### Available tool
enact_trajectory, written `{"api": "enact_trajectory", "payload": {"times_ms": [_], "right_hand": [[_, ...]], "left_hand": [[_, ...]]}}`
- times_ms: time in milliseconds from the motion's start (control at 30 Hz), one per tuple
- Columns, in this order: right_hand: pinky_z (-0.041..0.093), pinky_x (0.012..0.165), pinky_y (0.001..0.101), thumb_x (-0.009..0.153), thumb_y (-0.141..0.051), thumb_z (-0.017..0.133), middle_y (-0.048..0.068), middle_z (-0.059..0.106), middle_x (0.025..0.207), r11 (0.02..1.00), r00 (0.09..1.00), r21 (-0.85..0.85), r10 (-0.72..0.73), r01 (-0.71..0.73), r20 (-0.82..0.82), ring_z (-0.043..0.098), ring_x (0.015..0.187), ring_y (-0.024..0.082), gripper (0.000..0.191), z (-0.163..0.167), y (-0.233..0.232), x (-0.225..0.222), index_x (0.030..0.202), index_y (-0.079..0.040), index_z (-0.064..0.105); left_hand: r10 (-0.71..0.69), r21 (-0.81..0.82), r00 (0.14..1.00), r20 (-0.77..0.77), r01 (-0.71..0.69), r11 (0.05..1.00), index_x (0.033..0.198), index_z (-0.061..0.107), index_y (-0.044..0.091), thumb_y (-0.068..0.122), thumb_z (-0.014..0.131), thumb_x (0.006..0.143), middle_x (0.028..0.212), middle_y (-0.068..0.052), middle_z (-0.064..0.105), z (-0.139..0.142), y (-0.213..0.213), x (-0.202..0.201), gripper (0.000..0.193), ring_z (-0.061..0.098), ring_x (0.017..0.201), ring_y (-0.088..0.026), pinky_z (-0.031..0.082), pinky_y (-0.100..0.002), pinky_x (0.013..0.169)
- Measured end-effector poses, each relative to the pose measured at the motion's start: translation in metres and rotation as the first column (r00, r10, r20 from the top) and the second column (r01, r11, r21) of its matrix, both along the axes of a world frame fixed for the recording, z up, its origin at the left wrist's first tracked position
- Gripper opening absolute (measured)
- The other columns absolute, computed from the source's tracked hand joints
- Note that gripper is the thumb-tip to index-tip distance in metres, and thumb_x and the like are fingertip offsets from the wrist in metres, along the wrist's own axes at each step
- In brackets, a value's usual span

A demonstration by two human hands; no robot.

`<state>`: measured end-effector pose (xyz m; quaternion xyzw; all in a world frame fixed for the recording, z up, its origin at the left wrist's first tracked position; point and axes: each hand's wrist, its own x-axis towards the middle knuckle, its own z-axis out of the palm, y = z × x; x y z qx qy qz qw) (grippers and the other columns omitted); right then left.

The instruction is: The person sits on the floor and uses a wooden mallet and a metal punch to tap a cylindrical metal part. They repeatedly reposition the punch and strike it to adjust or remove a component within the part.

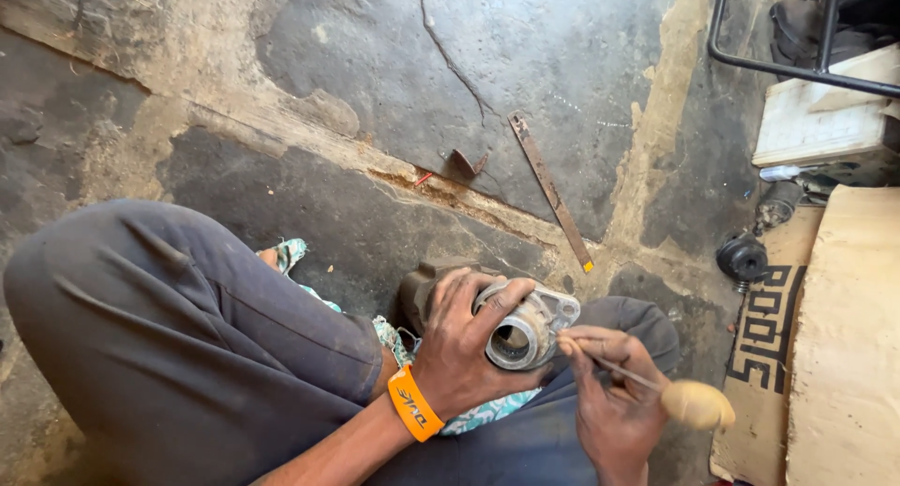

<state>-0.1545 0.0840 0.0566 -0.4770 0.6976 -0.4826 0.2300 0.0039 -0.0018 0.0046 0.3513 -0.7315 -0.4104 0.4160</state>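
My left hand, with an orange band on its wrist, grips a grey cast-metal housing that has a round bore facing me. The housing rests on my lap over dark trousers. My right hand holds a thin metal tool with a rounded wooden handle. The tool's tip sits at the right edge of the housing, next to the bore. A dark block-shaped part lies just behind my left hand, partly hidden by it.
Cracked, stained concrete floor spreads ahead. A rusty flat metal strip and a small bent metal scrap lie on it. At right are a black round part, cardboard sheets, a white board and a black tube frame.
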Motion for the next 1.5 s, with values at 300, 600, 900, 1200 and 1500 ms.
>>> {"api": "enact_trajectory", "payload": {"times_ms": [300,600,900,1200,1500], "right_hand": [[0.061,0.089,0.0295,0.092,0.011,0.067,0.019,0.072,0.104,0.994,1.000,-0.111,0.020,-0.021,-0.016,0.072,0.097,0.017,0.010,-0.008,0.007,0.003,0.097,0.005,0.061],[0.054,0.078,0.0258,0.091,0.013,0.069,0.022,0.074,0.105,0.991,0.991,-0.025,-0.131,0.130,-0.013,0.067,0.086,0.015,0.015,-0.013,0.009,0.004,0.096,0.005,0.058],[0.056,0.087,0.0270,0.093,0.013,0.067,0.020,0.073,0.105,0.989,0.993,-0.092,-0.115,0.116,0.015,0.069,0.092,0.017,0.015,-0.018,0.009,0.010,0.097,0.004,0.057],[0.059,0.089,0.0256,0.094,0.010,0.069,0.020,0.072,0.105,0.980,0.987,-0.158,-0.103,0.122,0.121,0.070,0.094,0.014,0.013,-0.024,0.009,0.015,0.097,0.004,0.059],[0.059,0.088,0.0259,0.091,0.011,0.070,0.020,0.071,0.103,0.991,1.000,-0.133,-0.018,0.016,-0.011,0.071,0.098,0.017,0.013,-0.015,0.007,0.014,0.096,0.004,0.060]], "left_hand": [[-0.011,0.020,1.000,-0.012,0.011,1.000,0.144,0.054,0.014,0.041,0.093,0.066,0.118,-0.016,0.059,0.000,-0.001,0.000,0.091,0.058,0.120,-0.038,0.034,-0.059,0.116],[-0.005,-0.011,1.000,-0.023,0.004,1.000,0.143,0.054,0.013,0.040,0.093,0.065,0.123,-0.015,0.060,0.002,-0.002,0.002,0.091,0.056,0.122,-0.039,0.037,-0.058,0.115],[0.023,-0.013,0.999,-0.022,-0.024,1.000,0.142,0.056,0.013,0.039,0.093,0.067,0.121,-0.015,0.060,0.003,-0.002,0.001,0.088,0.057,0.121,-0.038,0.039,-0.056,0.113],[0.015,-0.006,1.000,-0.016,-0.016,1.000,0.143,0.055,0.013,0.039,0.093,0.066,0.119,-0.015,0.060,0.002,0.000,0.001,0.090,0.058,0.119,-0.037,0.036,-0.058,0.117],[0.044,-0.011,0.999,-0.028,-0.045,0.999,0.141,0.056,0.015,0.042,0.094,0.066,0.120,-0.016,0.059,0.001,0.000,0.000,0.088,0.057,0.121,-0.040,0.038,-0.057,0.116]]}}
